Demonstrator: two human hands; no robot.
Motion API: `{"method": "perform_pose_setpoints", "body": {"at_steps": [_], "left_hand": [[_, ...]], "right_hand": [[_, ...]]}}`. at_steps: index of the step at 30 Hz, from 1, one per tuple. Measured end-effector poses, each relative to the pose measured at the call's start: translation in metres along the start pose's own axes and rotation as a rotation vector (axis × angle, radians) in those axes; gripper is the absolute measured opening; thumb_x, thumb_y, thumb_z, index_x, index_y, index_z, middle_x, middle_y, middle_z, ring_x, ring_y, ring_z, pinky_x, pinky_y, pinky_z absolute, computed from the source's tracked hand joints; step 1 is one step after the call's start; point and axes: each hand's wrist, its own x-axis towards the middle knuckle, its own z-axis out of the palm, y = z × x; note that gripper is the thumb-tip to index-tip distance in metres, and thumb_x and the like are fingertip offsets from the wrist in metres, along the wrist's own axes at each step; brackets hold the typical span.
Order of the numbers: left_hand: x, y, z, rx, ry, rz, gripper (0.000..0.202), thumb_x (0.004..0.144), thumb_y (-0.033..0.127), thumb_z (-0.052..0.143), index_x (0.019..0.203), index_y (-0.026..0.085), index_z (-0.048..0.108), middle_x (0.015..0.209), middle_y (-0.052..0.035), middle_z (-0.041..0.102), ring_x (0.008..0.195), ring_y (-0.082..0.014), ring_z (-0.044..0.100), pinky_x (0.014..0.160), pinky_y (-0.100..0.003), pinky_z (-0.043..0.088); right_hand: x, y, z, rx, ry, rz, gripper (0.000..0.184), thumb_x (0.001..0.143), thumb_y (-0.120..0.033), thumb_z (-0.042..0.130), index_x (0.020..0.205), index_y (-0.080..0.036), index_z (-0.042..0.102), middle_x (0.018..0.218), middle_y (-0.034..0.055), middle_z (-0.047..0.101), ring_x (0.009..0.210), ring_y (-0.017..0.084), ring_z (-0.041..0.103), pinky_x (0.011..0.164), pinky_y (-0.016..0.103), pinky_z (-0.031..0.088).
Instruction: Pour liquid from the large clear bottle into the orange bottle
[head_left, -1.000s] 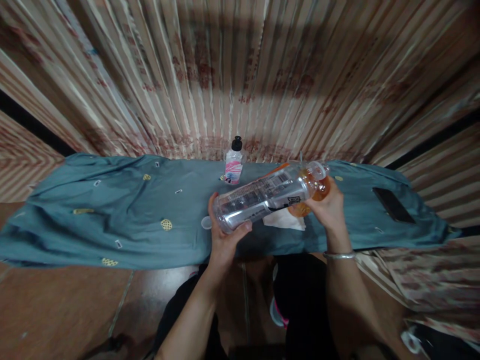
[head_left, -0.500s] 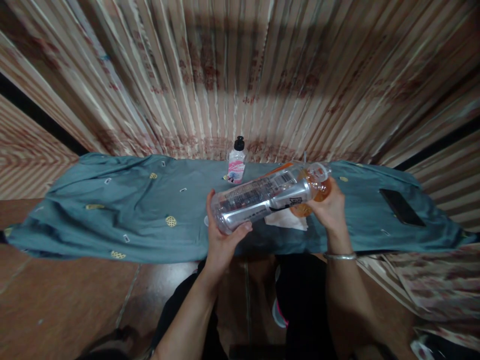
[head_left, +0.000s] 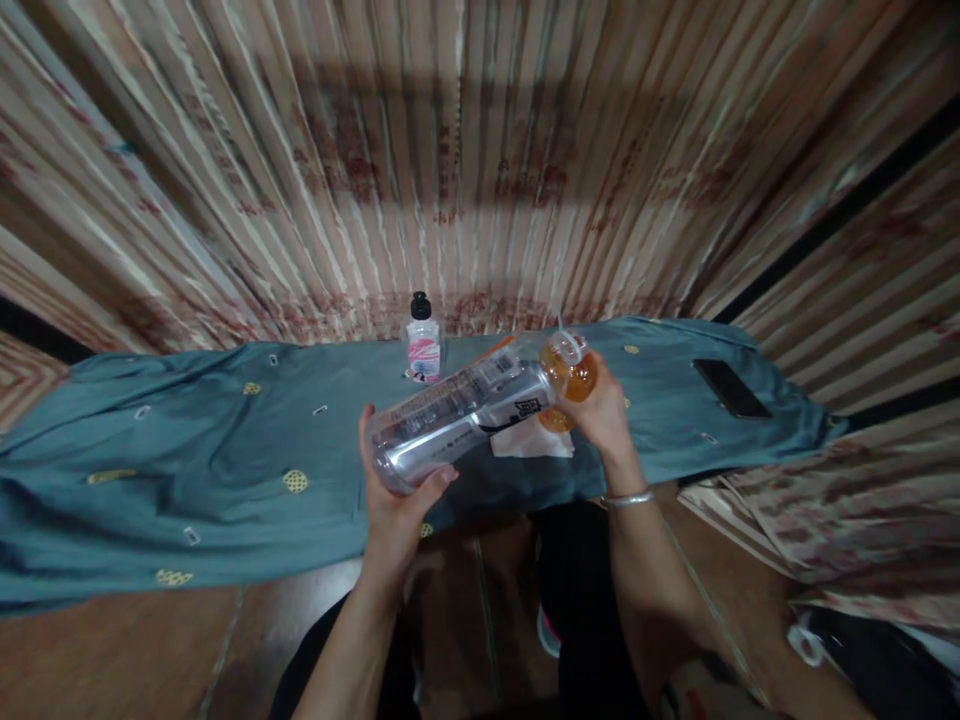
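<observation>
A large clear plastic bottle (head_left: 465, 410) with a silver printed label lies tilted in front of me, its neck pointing up to the right. My left hand (head_left: 401, 510) is wrapped round its base, thumb on the near side. At the neck end, my right hand (head_left: 604, 410) closes on an orange see-through container (head_left: 581, 380), which overlaps the bottle's neck. Its fingers are largely hidden, and whether they also touch the bottle cannot be made out. Below the container, a white tissue (head_left: 529, 440) lies on the cloth.
A small bottle (head_left: 424, 355) with a black cap and pink label stands at the back of the green cloth-covered table (head_left: 225, 430). To the right lies a dark phone (head_left: 729, 388). A pleated curtain (head_left: 375, 180) hangs directly behind the table.
The view has swung to the right, so the table and its things appear further left. Both hands keep their holds, and the bottle's tilt looks nearly the same.
</observation>
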Motion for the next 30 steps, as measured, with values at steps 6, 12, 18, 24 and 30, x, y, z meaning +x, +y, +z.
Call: {"method": "perform_pose_setpoints", "body": {"at_steps": [6, 12, 18, 24, 30], "left_hand": [[0.0, 0.002, -0.003, -0.008, 0.003, 0.005, 0.125, 0.052, 0.027, 0.1, 0.159, 0.038, 0.035, 0.15, -0.0087, 0.059, 0.106, -0.0211, 0.073, 0.067, -0.024, 0.064], [-0.003, 0.013, 0.006, -0.07, 0.033, -0.036, 0.114, 0.046, 0.023, 0.101, 0.145, 0.036, 0.045, 0.141, -0.0071, 0.059, 0.097, -0.0198, 0.073, 0.062, -0.024, 0.065], [-0.004, 0.023, 0.014, -0.143, 0.104, -0.062, 0.111, 0.037, 0.017, 0.101, 0.134, 0.033, 0.049, 0.132, -0.0048, 0.059, 0.09, -0.0176, 0.071, 0.054, -0.024, 0.065], [-0.002, 0.026, 0.013, -0.142, 0.126, -0.038, 0.108, 0.036, 0.015, 0.1, 0.13, 0.032, 0.05, 0.129, -0.0031, 0.058, 0.085, -0.0164, 0.071, 0.052, -0.025, 0.065], [0.0, 0.022, 0.006, -0.109, 0.1, 0.009, 0.108, 0.039, 0.016, 0.101, 0.133, 0.035, 0.051, 0.131, -0.002, 0.057, 0.088, -0.0161, 0.071, 0.056, -0.026, 0.066]], "right_hand": [[-0.001, -0.006, 0.001, -0.022, 0.019, 0.022, 0.085, 0.062, -0.047, 0.089, 0.137, -0.018, 0.061, 0.13, 0.0174, 0.076, 0.122, 0.039, 0.072, 0.111, 0.058, 0.055], [-0.001, -0.006, 0.002, -0.04, 0.033, -0.004, 0.084, 0.062, -0.049, 0.089, 0.135, -0.018, 0.062, 0.128, 0.0166, 0.077, 0.12, 0.038, 0.073, 0.11, 0.059, 0.055], [-0.001, -0.007, 0.003, -0.06, 0.042, -0.017, 0.083, 0.061, -0.049, 0.089, 0.134, -0.019, 0.062, 0.127, 0.016, 0.077, 0.119, 0.038, 0.073, 0.108, 0.057, 0.057], [-0.001, -0.01, 0.004, -0.042, 0.019, -0.007, 0.085, 0.063, -0.049, 0.089, 0.137, -0.02, 0.059, 0.13, 0.0163, 0.076, 0.121, 0.038, 0.073, 0.107, 0.056, 0.058], [-0.001, -0.012, 0.005, -0.034, 0.012, -0.015, 0.083, 0.064, -0.047, 0.089, 0.137, -0.021, 0.058, 0.13, 0.0146, 0.076, 0.119, 0.036, 0.074, 0.106, 0.054, 0.059]]}}
